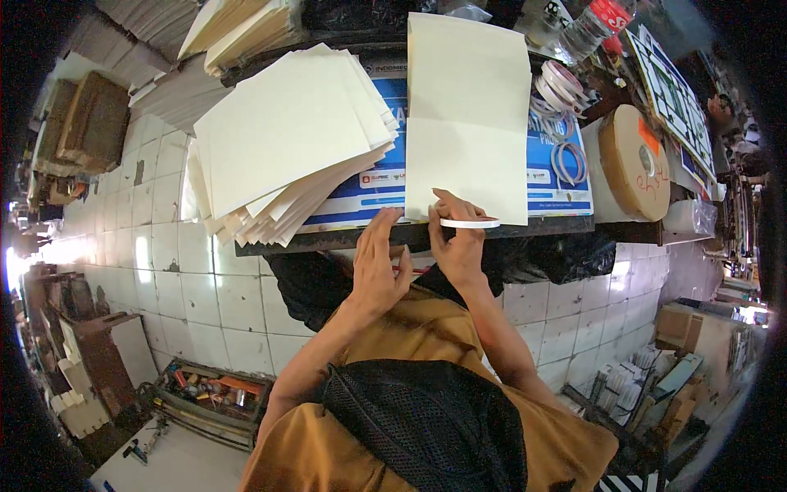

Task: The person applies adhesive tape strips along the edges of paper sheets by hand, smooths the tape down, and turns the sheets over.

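Observation:
A cream sheet [467,152] with a crease across its middle lies lengthwise in front of me on a blue printed board. My right hand [459,246] is at its lower edge, holding a narrow roll of white tape [470,223], seen edge-on, with the index finger reaching over the sheet. Just left of the sheet's lower corner is my left hand [377,266], fingers stretched out and thumb apart, its fingertips near the board's front edge. Something red shows between the hands, too small to name. To the left lies a fanned stack of cream sheets [287,131].
Several thin tape rolls [567,160] sit on the blue board [557,197], right of the sheet. Beyond them stands a large brown roll [635,162]. A plastic bottle [592,33] is at the back right. Below left, a crate of tools [215,394] stands near the tiled floor.

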A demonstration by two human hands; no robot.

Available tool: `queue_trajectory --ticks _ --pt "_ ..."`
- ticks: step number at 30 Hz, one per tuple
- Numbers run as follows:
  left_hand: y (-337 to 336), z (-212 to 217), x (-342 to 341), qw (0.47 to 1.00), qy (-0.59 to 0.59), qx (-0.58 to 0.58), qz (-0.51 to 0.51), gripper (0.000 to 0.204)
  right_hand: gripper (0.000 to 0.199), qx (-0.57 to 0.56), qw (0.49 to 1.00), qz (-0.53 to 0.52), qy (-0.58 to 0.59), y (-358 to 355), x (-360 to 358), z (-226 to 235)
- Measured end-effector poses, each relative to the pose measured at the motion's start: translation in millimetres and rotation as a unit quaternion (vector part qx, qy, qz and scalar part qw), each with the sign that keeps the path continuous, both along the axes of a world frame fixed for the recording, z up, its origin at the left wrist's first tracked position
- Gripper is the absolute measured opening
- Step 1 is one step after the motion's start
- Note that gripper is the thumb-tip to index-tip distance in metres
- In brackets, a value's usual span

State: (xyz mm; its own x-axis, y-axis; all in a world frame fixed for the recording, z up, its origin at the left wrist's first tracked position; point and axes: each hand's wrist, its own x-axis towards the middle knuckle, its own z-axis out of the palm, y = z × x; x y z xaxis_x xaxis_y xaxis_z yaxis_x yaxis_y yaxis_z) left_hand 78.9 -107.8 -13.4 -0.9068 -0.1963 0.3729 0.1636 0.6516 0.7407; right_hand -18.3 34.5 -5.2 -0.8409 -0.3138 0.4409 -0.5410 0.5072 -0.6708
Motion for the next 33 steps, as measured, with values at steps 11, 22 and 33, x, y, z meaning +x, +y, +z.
queue_trajectory --ticks 11,22,33 --pt "5.3 4.2 -1.8 0.993 -0.050 -0.106 -0.002 0.064 0.035 0.028 0.999 -0.029 0.012 5.9 3.9 17.8" --pt "11.6 5.9 -5.2 0.974 -0.067 -0.218 -0.015 0.069 0.020 -0.098 0.975 -0.201 -0.015 120.9 -34.2 31.1" --pt "16.9 1.9 -6.3 0.951 -0.096 -0.295 -0.011 0.060 0.008 0.048 0.972 -0.208 0.102 138.8 -34.8 -10.6"
